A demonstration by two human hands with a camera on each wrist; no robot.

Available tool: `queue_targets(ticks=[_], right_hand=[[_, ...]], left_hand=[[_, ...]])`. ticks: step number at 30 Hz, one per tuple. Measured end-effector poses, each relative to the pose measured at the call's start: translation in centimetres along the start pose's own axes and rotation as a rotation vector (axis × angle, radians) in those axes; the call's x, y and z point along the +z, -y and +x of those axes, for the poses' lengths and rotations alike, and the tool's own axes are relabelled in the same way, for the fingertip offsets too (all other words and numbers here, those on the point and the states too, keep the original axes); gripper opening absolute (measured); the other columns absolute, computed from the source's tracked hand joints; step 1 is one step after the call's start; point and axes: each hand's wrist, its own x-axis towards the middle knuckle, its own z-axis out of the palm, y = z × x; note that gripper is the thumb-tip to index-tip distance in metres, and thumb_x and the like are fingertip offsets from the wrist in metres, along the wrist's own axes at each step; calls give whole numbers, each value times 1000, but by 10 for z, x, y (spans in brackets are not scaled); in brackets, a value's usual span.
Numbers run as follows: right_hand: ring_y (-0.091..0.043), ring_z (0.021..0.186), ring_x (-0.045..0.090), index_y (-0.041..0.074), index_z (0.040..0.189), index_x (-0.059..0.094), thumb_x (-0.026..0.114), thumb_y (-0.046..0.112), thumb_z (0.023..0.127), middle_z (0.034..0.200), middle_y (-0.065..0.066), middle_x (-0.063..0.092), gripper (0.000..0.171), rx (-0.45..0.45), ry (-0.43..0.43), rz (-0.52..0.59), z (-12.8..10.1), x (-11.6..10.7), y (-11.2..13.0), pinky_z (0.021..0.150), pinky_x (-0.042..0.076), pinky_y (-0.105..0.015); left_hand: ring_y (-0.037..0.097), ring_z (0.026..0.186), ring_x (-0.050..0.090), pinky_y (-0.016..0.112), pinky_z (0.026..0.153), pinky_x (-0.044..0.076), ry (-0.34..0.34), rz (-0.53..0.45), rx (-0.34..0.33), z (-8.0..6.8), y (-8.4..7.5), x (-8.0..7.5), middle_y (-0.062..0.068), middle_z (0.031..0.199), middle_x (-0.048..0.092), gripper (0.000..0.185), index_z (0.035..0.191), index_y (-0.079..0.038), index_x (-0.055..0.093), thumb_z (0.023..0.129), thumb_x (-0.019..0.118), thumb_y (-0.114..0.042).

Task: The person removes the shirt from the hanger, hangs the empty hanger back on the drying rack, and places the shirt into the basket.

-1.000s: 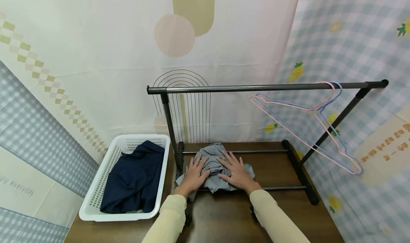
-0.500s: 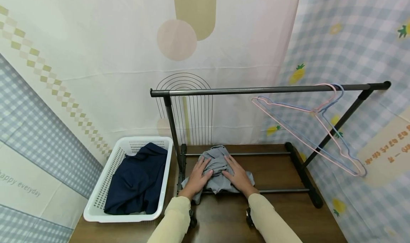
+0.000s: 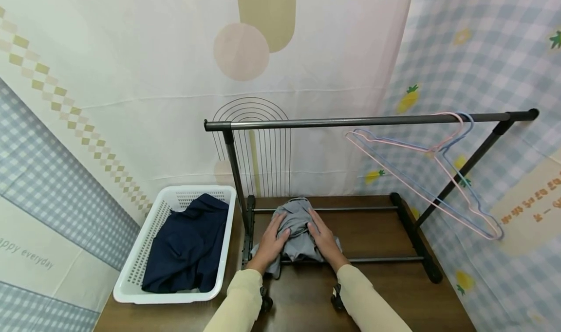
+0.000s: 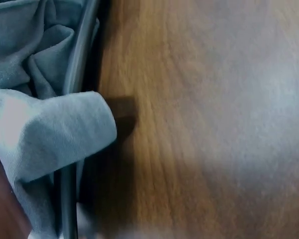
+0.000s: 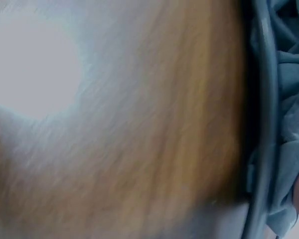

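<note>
Left hand: I see my left hand (image 3: 272, 239) lying on the left side of the grey cloth (image 3: 298, 230) — fingers curved over the bunched folds, gripping them.
Right hand: my right hand (image 3: 323, 238) is on the cloth's right side, fingers bent round the fabric, pressing it in toward the other hand.
Grey cloth: it sits crumpled on the table (image 3: 377, 234), at about 6 o'clock in my head view, lying over the rack's (image 3: 350, 121) low front bar. In the left wrist view a corner of the cloth (image 4: 50, 129) hangs over that bar.
Rack: a dark frame standing on the table; its top bar runs from 9 to 3 o'clock above my hands.
Hangers: a pink and a blue hanger (image 3: 429, 169) hook on the top bar at about 3 o'clock — well apart from my hands.
Basket: a white basket (image 3: 144, 254) sits at 8 o'clock, just beside the rack's left leg.
Blue cloth: a dark blue cloth (image 3: 188, 247) lies in the basket.
</note>
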Motion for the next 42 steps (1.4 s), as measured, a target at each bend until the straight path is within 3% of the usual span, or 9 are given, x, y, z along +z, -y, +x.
queue_targets(ticks=[7, 11, 14, 18, 21, 27, 34, 38, 42], right_hand=[[-36, 159, 19, 25, 163, 33, 43, 40, 111, 173, -8, 22, 55, -10, -14, 86, 4, 3, 9, 122, 18, -69], [-39, 158, 19, 17, 163, 34, 41, 33, 112, 172, -14, 23, 54, -6, -39, 135, 3, 5, 18, 122, 17, -69], [-41, 158, 15, 8, 163, 32, 39, 24, 113, 171, -17, 21, 53, -14, -26, 207, 0, 2, 38, 124, 13, -68], [-43, 158, 13, 1, 162, 29, 37, 16, 113, 171, -20, 19, 52, -56, 0, 255, -5, -6, 67, 124, 12, -68], [-45, 158, 14, -3, 161, 28, 36, 10, 112, 169, -24, 20, 51, -112, -22, 253, -6, -9, 74, 124, 14, -67], [-40, 159, 13, 4, 163, 28, 34, 9, 112, 171, -21, 18, 52, -176, -63, 299, -4, -6, 66, 125, 12, -66], [-38, 159, 15, 11, 163, 31, 35, 10, 111, 171, -18, 22, 52, -242, -81, 336, -11, -15, 82, 124, 13, -67], [-33, 159, 15, 15, 164, 30, 33, 12, 112, 171, -16, 21, 52, -231, -78, 354, -19, -19, 96, 125, 12, -62], [-31, 159, 14, 16, 164, 29, 32, 15, 113, 172, -15, 21, 52, -212, -83, 359, -32, -21, 106, 128, 15, -42]], left_hand=[[44, 153, 31, 69, 118, 28, -39, -105, -10, 4, -5, 1, 19, 167, 31, 57, 162, -13, 36, 109, 48, -32], [42, 153, 32, 66, 120, 27, -61, -178, -37, 4, -10, 1, 16, 167, 33, 54, 161, -12, 38, 110, 46, -30], [41, 153, 33, 66, 121, 27, -71, -228, -49, 6, -18, 1, 14, 167, 34, 51, 160, -16, 40, 111, 43, -30], [42, 153, 31, 68, 120, 26, -84, -272, -8, 8, -30, 1, 17, 167, 33, 49, 160, -14, 39, 113, 37, -25], [44, 152, 31, 69, 120, 26, -85, -294, 28, 6, -47, -5, 22, 166, 32, 48, 160, -8, 38, 113, 35, -18], [44, 148, 39, 65, 117, 33, -97, -310, 108, -3, -89, -24, 24, 162, 39, 48, 156, -1, 41, 109, 39, -8], [42, 148, 41, 66, 116, 34, -118, -286, 182, -7, -116, -35, 23, 161, 40, 49, 156, -1, 41, 108, 42, -7], [41, 147, 41, 65, 116, 36, -118, -254, 199, -10, -123, -37, 22, 161, 41, 50, 157, -1, 40, 107, 43, -7], [39, 148, 41, 65, 116, 35, -126, -241, 208, -13, -113, -28, 20, 163, 40, 51, 158, -7, 39, 107, 42, -7]])
